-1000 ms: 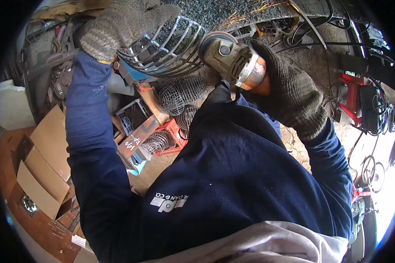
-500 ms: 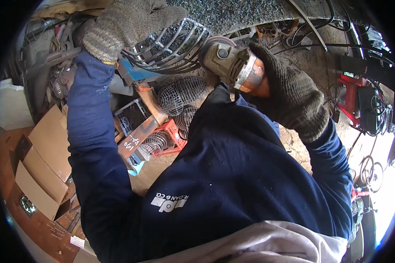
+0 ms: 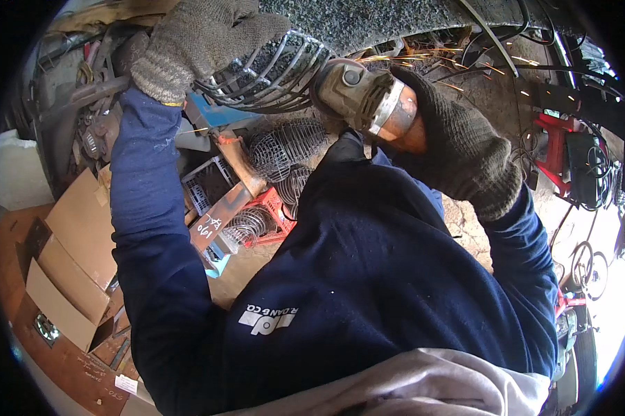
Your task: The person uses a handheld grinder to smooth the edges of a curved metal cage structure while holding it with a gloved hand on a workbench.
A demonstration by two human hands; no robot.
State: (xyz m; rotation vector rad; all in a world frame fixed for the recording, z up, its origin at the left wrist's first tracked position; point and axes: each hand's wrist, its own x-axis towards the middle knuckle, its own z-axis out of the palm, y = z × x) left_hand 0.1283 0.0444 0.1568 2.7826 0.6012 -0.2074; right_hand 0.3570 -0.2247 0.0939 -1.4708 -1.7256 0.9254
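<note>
the main hazard, as i judge it, is a kick at the angle grinder: if its disc tilts and bites into a gap between the bars of the wire cage, or if the cage turns under an uneven press, the tool could jump toward the left hand. a slack grip there would be the likeliest cause. the knit of a glove might also snag if it strays near the disc, since such yarn could be drawn in fast. sparks spray off to the right, past a black cable, and could scorch it if that stream lands there long enough. (where the disc meets metal is hidden behind the grinder's head, so the exact contact cannot be told.) the gloved right hand is wrapped around the grinder's orange body; the gloved left hand appears clamped over the left end of the cage, though most of its fingertips are out of sight. the cage lies between the two hands, emerging beneath the left one, with its right end right at the grinder's head and apart from the right hand itself.
</note>
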